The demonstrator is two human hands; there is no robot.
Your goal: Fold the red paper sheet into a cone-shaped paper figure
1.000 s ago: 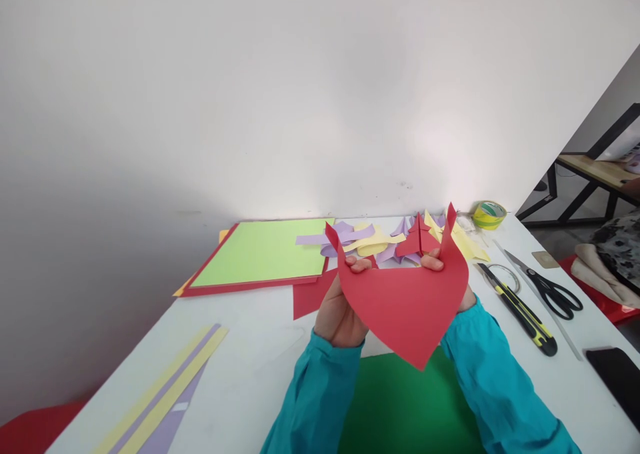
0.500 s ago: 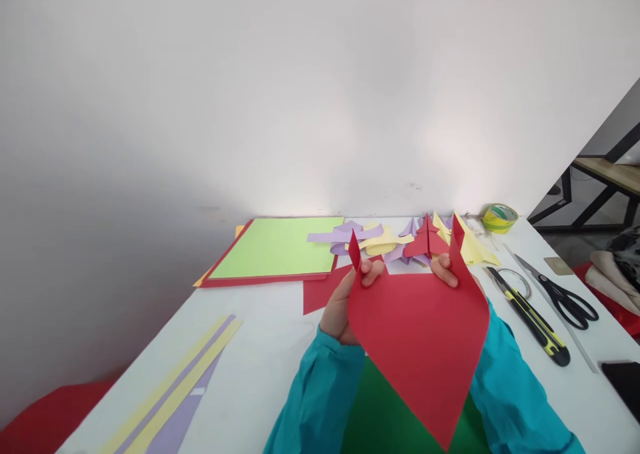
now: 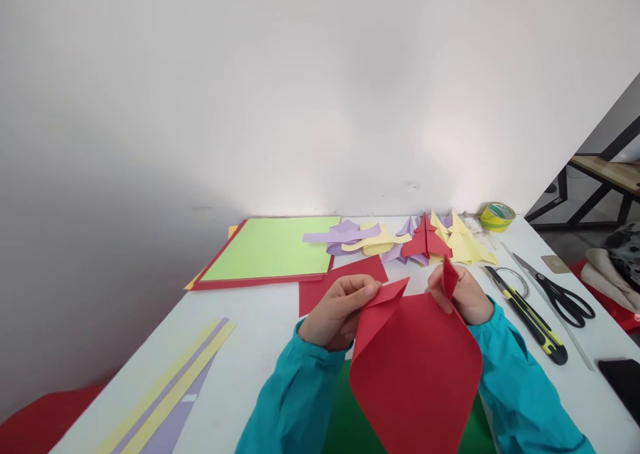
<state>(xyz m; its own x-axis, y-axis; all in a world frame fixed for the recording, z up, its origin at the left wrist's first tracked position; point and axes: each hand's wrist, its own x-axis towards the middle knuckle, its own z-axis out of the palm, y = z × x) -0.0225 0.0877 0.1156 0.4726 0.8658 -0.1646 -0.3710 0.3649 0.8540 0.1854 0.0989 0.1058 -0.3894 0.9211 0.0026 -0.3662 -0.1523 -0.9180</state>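
Observation:
A sheet of red paper hangs between my two hands, raised over a green sheet. My left hand is closed on its upper left corner, thumb on top, and that corner is folded inward with its tip pointing right. My right hand pinches the upper right side, where the corner curls up into a point. The paper's lower end tapers and runs out of the picture. Just beyond my left hand, another red piece of paper lies on the table.
Light green sheets lie at the back left, beside folded purple and yellow paper and a red folded shape. Tape, a utility knife and scissors are at right. Paper strips lie at left.
My left hand has turned and folded the left corner inward to the right. My right hand has moved slightly lower, and its corner is now curled. The sheet has dropped a little.

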